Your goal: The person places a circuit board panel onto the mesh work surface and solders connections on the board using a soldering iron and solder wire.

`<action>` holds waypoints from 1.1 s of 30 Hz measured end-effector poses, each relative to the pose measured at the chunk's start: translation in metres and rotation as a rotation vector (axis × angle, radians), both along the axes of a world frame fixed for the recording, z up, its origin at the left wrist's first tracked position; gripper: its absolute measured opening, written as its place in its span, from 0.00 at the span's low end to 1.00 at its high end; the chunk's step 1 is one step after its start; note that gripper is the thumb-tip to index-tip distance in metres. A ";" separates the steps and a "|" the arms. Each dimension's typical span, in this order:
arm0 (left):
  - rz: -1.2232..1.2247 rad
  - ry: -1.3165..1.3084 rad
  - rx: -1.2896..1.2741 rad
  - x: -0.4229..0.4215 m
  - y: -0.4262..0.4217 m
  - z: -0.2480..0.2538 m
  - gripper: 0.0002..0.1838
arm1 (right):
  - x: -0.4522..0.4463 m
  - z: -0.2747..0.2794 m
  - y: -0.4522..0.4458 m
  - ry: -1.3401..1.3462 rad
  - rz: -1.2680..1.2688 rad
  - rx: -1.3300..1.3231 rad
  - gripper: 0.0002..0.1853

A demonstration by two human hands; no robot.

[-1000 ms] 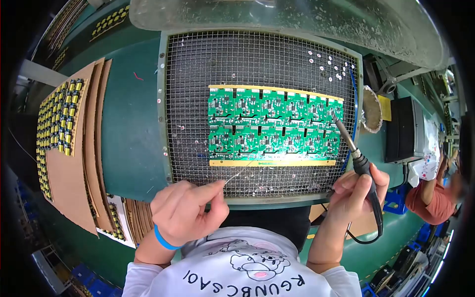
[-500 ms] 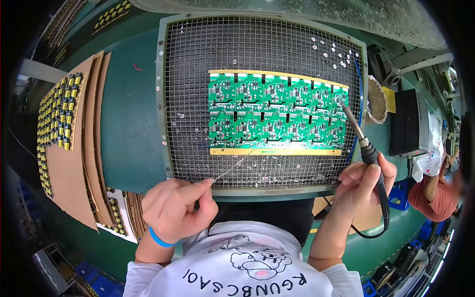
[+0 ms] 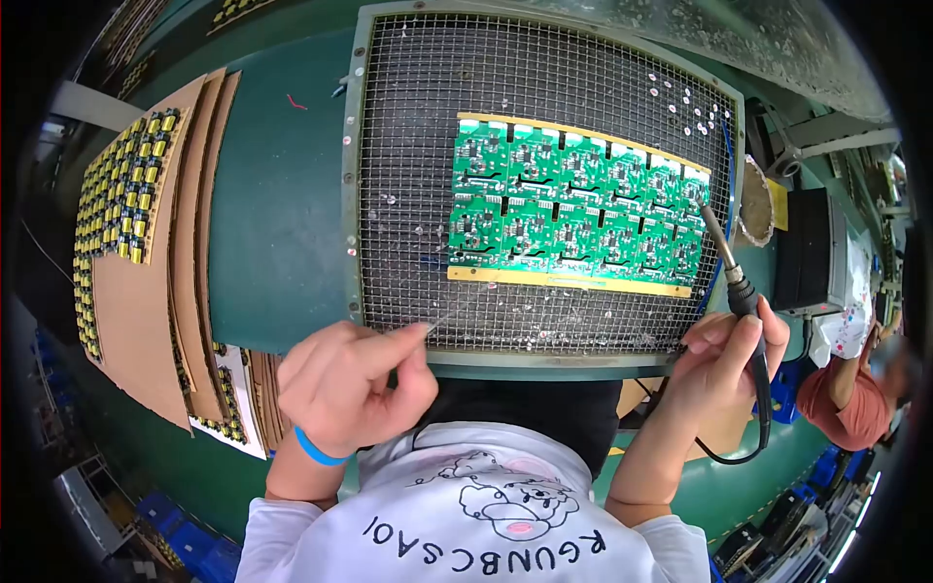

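A green circuit board panel with yellow edge strips lies on a framed wire mesh. My left hand, with a blue wristband, pinches a thin wire just below the panel's lower left; the wire's far end reaches toward the lower yellow strip. In my right hand is a soldering iron, its dark handle between thumb and fingers. The iron's tip is at the panel's right edge, by the upper row of boards; whether it touches cannot be made out.
Cardboard sheets with yellow-and-black components stand at left. Small white pieces lie on the mesh's upper right. A round container and black box are at right. A person in a red top is at far right.
In view, the mesh and panel have shifted up, and lately to the right. Both hands still hold the wire and iron; the iron's tip has moved slightly with the panel's right edge.
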State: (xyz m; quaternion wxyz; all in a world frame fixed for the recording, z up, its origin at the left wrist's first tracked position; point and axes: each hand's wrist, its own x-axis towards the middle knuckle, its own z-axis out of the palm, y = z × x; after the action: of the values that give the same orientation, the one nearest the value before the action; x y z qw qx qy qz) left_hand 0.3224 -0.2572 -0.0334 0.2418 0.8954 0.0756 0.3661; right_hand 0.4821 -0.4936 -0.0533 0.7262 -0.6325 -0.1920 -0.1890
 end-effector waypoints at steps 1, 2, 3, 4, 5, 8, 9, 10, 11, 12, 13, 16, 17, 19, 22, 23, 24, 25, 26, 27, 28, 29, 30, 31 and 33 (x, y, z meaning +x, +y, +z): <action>-0.024 -0.007 0.009 0.003 0.000 0.000 0.11 | 0.000 0.000 0.000 -0.009 -0.010 -0.008 0.11; -0.048 -0.016 0.018 0.005 0.000 0.000 0.11 | 0.000 0.000 0.000 -0.013 -0.009 -0.009 0.11; -0.035 -0.019 0.020 0.006 0.001 0.000 0.12 | 0.000 0.000 0.000 -0.007 -0.018 -0.011 0.11; -0.034 -0.021 0.021 0.008 0.003 0.000 0.12 | 0.000 0.000 0.000 0.001 -0.027 -0.013 0.11; -0.011 -0.015 0.031 0.008 0.004 0.000 0.12 | 0.000 0.000 0.000 -0.001 -0.026 -0.013 0.11; 0.005 0.003 0.033 0.005 0.005 0.000 0.12 | 0.000 0.000 0.001 -0.005 -0.024 -0.007 0.11; -0.002 0.015 0.027 0.003 0.006 0.000 0.12 | -0.001 0.000 0.001 0.001 -0.030 -0.011 0.11; -0.003 0.015 0.026 0.002 0.006 0.000 0.12 | -0.001 0.001 0.002 0.008 -0.037 -0.016 0.11; -0.016 0.023 0.030 -0.001 0.006 0.000 0.12 | -0.001 0.001 0.002 0.010 -0.038 -0.018 0.11; -0.030 0.031 0.034 -0.002 0.007 0.000 0.12 | 0.000 0.000 0.001 0.002 -0.029 -0.016 0.11; -0.031 0.032 0.035 -0.004 0.007 0.000 0.12 | 0.000 0.000 0.001 -0.008 -0.021 -0.013 0.10; -0.033 0.051 0.028 -0.006 0.007 0.000 0.12 | -0.001 0.000 0.002 -0.001 -0.033 -0.024 0.10; -0.035 0.049 0.025 -0.007 0.008 0.000 0.12 | -0.001 0.001 0.002 -0.001 -0.034 -0.025 0.10; -0.037 0.048 0.021 -0.009 0.009 -0.001 0.12 | -0.001 0.002 0.003 0.004 -0.041 -0.023 0.10; -0.044 0.041 0.016 -0.010 0.009 0.000 0.12 | -0.001 0.002 0.003 0.006 -0.044 -0.025 0.10; -0.041 0.044 0.021 -0.011 0.009 0.000 0.12 | -0.001 0.002 0.003 0.007 -0.046 -0.026 0.10; -0.038 0.046 0.026 -0.011 0.010 0.000 0.12 | -0.001 0.001 0.003 0.005 -0.045 -0.024 0.10; -0.040 0.046 0.026 -0.011 0.010 -0.001 0.12 | -0.001 0.001 0.003 0.001 -0.044 -0.021 0.10; -0.033 0.036 0.029 -0.012 0.011 -0.002 0.12 | -0.001 0.001 0.003 0.001 -0.045 -0.021 0.10; -0.026 0.026 0.031 -0.012 0.011 -0.003 0.12 | 0.000 0.001 0.003 -0.001 -0.046 -0.024 0.10; -0.027 0.026 0.032 -0.012 0.011 -0.003 0.12 | 0.000 0.001 0.003 -0.002 -0.047 -0.027 0.10; -0.025 0.023 0.035 -0.012 0.011 -0.003 0.12 | 0.000 0.001 0.003 -0.001 -0.049 -0.026 0.10; -0.023 0.020 0.038 -0.012 0.011 -0.002 0.12 | 0.000 0.001 0.003 -0.002 -0.049 -0.025 0.10; -0.025 0.021 0.039 -0.011 0.011 -0.002 0.12 | 0.000 0.001 0.003 -0.002 -0.049 -0.023 0.10; -0.046 0.009 0.045 -0.008 0.009 -0.001 0.12 | 0.000 0.000 0.002 -0.006 -0.050 -0.025 0.10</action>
State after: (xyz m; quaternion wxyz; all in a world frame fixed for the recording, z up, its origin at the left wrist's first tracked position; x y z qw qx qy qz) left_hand 0.3140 -0.2481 -0.0346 0.2296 0.9038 0.0479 0.3580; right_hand 0.4816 -0.4913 -0.0531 0.7126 -0.6457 -0.1807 -0.2063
